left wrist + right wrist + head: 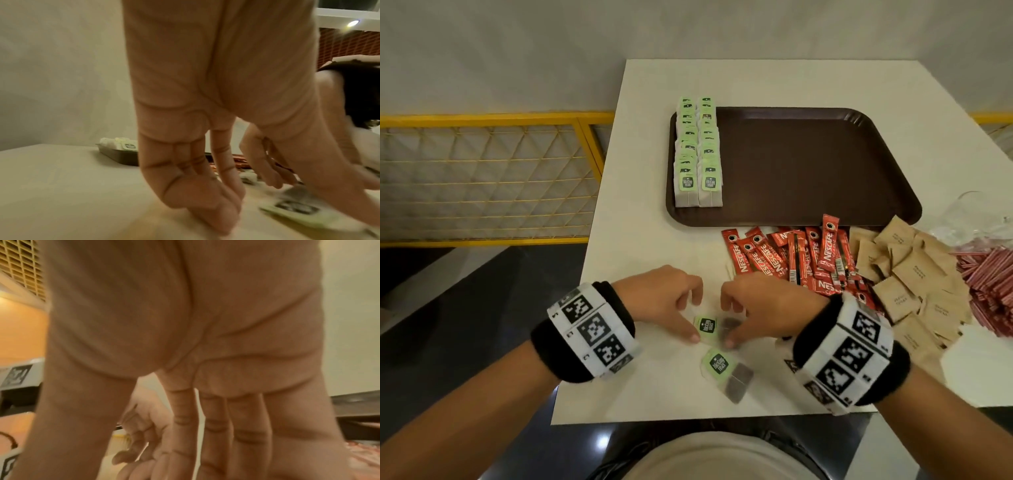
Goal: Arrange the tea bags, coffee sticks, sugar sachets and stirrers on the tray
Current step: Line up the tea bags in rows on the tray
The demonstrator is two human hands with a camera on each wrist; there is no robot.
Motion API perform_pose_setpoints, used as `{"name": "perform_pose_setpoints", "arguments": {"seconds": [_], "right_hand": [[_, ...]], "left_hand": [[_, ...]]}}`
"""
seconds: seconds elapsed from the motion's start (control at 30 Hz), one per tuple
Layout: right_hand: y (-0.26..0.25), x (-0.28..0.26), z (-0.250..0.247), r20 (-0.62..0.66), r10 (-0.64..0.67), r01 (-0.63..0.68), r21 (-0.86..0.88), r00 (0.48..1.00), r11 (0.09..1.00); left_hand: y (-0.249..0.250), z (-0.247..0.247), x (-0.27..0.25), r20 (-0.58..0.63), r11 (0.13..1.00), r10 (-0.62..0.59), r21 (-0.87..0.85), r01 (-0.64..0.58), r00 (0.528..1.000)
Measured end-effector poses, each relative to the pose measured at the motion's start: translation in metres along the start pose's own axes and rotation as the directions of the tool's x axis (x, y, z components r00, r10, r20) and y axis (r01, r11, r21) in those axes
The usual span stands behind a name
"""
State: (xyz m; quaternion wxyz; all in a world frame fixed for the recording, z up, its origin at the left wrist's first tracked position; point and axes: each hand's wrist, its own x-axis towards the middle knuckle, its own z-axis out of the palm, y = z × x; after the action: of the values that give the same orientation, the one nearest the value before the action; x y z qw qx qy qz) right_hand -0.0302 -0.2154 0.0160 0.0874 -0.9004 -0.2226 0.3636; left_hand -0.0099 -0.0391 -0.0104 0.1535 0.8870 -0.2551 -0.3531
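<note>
You are gathering a loose tea bag [709, 329] on the worktop [654, 240], close to the near edge, with your left hand [671, 301] and right hand [760, 308] bent down over it from either side. Each grip has its fingers curled down with the tips on the bag's edges; whether they already pinch it or only press it flat, the blurred wrist views do not settle. A second tea bag [726, 373] lies just nearer you, apart from the first. Square the bag between both thumbs, green tag [707, 324] facing up like the rest, then lift it by the paper edges so the string does not trail. The tray [808, 164] holds two neat rows of tea bags [697, 154] along its left side, so it probably belongs at the near end of a row or starts a third. Carry it left of the coffee sticks [791, 260]; the sugar sachets [914, 274] and stirrers [986, 284] lie farther right, safely clear.
</note>
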Motion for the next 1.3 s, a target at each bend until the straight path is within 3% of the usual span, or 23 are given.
{"name": "perform_pose_setpoints", "arguments": {"seconds": [0.2, 0.47, 0.63, 0.77, 0.9, 1.07, 1.23, 1.3], "right_hand": [[-0.011, 0.005, 0.02, -0.088, 0.015, -0.017, -0.022, 0.996, 1.0], [-0.005, 0.008, 0.016, -0.141, 0.062, -0.062, -0.001, 0.988, 0.998], [0.006, 0.011, 0.011, -0.206, 0.057, -0.017, 0.187, 0.977, 0.982], [0.011, 0.015, 0.01, -0.221, 0.069, 0.008, 0.332, 0.973, 0.943], [0.017, 0.015, 0.001, -0.222, 0.077, 0.044, 0.494, 0.972, 0.868], [0.029, 0.017, -0.027, -0.327, 0.184, 0.092, 0.673, 0.927, 0.734], [0.043, 0.034, -0.064, -0.369, 0.261, 0.13, 0.761, 0.892, 0.635], [0.046, 0.046, -0.075, -0.327, 0.278, 0.112, 0.806, 0.903, 0.581]], "left_hand": [[0.023, 0.019, -0.004, -0.022, 0.998, 0.031, 0.057, -0.03, 0.999], [0.019, 0.014, -0.009, -0.106, 0.992, -0.122, -0.011, 0.122, 0.987], [0.007, 0.004, -0.009, -0.218, 0.981, -0.173, 0.045, 0.187, 0.961], [0.008, 0.013, -0.003, -0.219, 0.974, -0.218, 0.018, 0.227, 0.951], [0.002, 0.012, 0.0, -0.201, 0.977, -0.212, -0.075, 0.201, 0.956], [-0.006, 0.005, 0.0, -0.166, 0.985, -0.149, -0.112, 0.132, 0.975], [-0.012, -0.039, 0.001, -0.252, 0.966, -0.157, -0.239, 0.095, 0.955], [-0.014, -0.066, 0.006, -0.302, 0.963, -0.14, -0.264, 0.059, 0.943]]}}
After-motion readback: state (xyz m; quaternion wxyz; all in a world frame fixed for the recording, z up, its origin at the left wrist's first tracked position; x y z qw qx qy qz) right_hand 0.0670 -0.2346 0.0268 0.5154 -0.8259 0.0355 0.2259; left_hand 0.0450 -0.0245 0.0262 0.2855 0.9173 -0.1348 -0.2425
